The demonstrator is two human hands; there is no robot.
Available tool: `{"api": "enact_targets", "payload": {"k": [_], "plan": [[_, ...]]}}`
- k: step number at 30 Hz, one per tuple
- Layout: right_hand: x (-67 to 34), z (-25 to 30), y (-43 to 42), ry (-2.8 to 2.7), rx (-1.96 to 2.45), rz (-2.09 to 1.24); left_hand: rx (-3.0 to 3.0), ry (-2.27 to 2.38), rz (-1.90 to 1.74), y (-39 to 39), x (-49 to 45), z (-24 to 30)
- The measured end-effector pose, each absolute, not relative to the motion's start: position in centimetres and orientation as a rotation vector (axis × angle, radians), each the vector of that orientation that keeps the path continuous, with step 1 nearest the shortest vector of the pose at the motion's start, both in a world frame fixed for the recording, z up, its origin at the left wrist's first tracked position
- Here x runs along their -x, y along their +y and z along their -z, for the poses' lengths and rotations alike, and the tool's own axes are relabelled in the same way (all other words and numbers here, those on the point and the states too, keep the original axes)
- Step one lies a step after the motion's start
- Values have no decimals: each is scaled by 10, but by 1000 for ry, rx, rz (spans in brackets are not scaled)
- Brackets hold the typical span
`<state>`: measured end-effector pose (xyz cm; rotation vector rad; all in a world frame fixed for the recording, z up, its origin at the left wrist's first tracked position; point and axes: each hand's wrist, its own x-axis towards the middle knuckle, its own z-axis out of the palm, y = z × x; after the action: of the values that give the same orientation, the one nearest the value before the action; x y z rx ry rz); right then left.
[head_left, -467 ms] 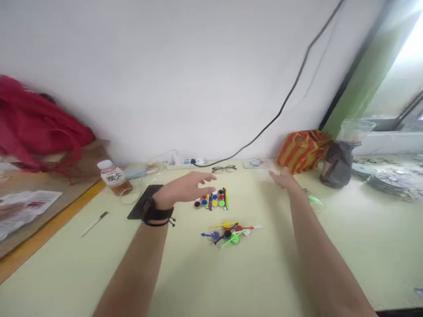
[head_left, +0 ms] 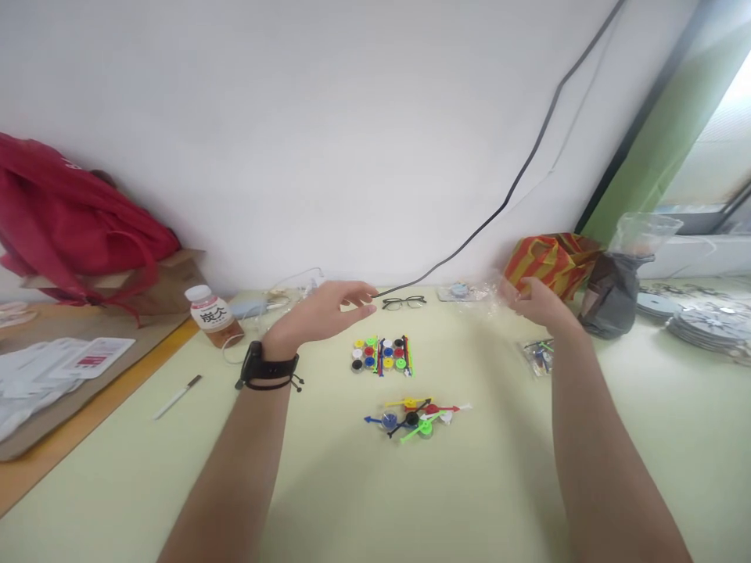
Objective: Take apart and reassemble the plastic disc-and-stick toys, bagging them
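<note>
My left hand, with a black band on the wrist, hovers above the table left of centre, its fingers apart and nothing in them. At the back right, my right hand has its blurred fingertips closed at the edge of a crinkled clear plastic bag. Rows of small coloured discs lie mid-table, with thin coloured arrow sticks beside them. Nearer me is a loose group of coloured spinner arrows on round bases. Beside my right forearm rests a small filled clear packet, partly covered by the arm.
Eyeglasses lie near the wall. On the left are a drink bottle, a pen, a red bag and white cards. A striped bag, a grey bag and stacked discs stand right.
My right hand has moved back and to the right, up to the clear plastic, which now stands higher. My left hand has shifted slightly away from the disc rows. The view has swung slightly left.
</note>
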<state>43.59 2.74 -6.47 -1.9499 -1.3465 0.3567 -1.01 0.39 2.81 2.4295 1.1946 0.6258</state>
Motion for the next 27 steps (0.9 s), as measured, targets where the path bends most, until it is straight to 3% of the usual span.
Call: {"api": "enact_targets", "payload": {"k": [6, 12, 18, 27], "plan": [[-401, -1, -21, -1996, 1614, -552, -2399, 1110, -977, -8, -10, -32], [-324, -15, -39, -2401, 1290, -672, -2548, 1042, -927, -20, -34, -20], [-286, -11, -26, -2280, 1069, -663, -2328, 946, -517, -5, -35, -7], [-302, -1, -10, -1964, 1117, -861, -2056, 931, -805, 16, -11, -10]]}}
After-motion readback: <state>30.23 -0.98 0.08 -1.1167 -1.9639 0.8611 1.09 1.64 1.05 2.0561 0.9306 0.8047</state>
